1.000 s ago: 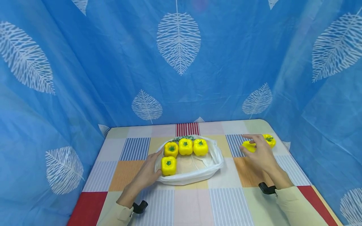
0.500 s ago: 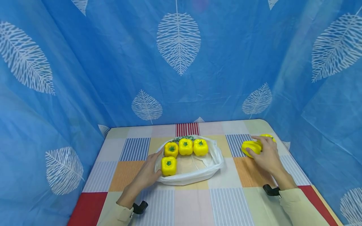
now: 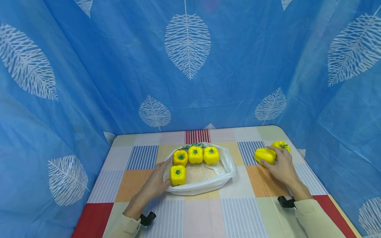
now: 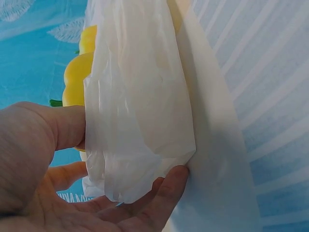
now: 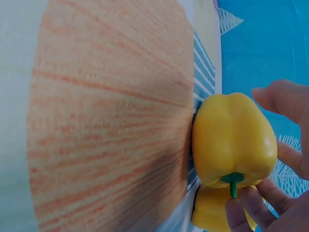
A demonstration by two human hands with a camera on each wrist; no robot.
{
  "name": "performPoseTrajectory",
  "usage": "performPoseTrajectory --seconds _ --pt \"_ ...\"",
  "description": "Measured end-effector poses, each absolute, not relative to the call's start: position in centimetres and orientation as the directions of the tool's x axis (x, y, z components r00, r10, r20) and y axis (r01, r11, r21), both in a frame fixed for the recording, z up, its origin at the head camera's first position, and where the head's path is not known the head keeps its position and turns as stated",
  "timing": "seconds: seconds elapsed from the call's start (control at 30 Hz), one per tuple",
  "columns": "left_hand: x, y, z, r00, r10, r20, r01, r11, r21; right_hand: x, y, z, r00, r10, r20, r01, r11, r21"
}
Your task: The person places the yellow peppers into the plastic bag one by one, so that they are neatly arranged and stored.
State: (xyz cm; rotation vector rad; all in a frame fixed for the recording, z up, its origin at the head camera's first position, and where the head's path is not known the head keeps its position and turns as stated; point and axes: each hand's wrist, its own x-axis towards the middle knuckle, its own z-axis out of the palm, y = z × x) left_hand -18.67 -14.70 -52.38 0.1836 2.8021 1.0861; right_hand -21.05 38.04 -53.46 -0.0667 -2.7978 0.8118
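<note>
A white plastic bag point(image 3: 202, 187) with its rim rolled open stands on the table, with several yellow bell peppers point(image 3: 195, 154) inside, stems up. My left hand point(image 3: 154, 180) holds the bag's left side; in the left wrist view the thumb is at the rim and the fingers curve under the folded plastic point(image 4: 140, 96). On the right, my right hand point(image 3: 282, 165) grips a yellow bell pepper point(image 5: 231, 137) lying on its side, its green stem toward the fingers. Another yellow bell pepper point(image 3: 281, 145) sits just behind this hand, partly hidden by it.
A patchwork checked cloth point(image 3: 202, 218) covers the table. Blue curtains point(image 3: 125, 66) with white leaf prints hang behind it and along both sides. The table's right edge point(image 3: 309, 168) runs close to the far pepper.
My right hand has come down and shifted slightly right, closing around the nearer loose pepper, which has turned a little. The left hand and the bag have stayed put.
</note>
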Motion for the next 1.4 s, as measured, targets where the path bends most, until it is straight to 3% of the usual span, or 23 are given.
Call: performPoseTrajectory --seconds 0.53,1.4 --pt "-18.6 -14.7 -52.5 -0.984 0.162 -0.070 0.074 0.740 0.668 -20.8 37.9 -54.1 -0.986 0.099 0.134 0.005 0.822 -0.570" --pt "-18.7 -14.9 -52.5 -0.984 0.163 -0.070 0.074 0.735 0.674 -21.0 35.3 -53.8 -0.980 0.059 0.191 -0.073 0.783 -0.617"
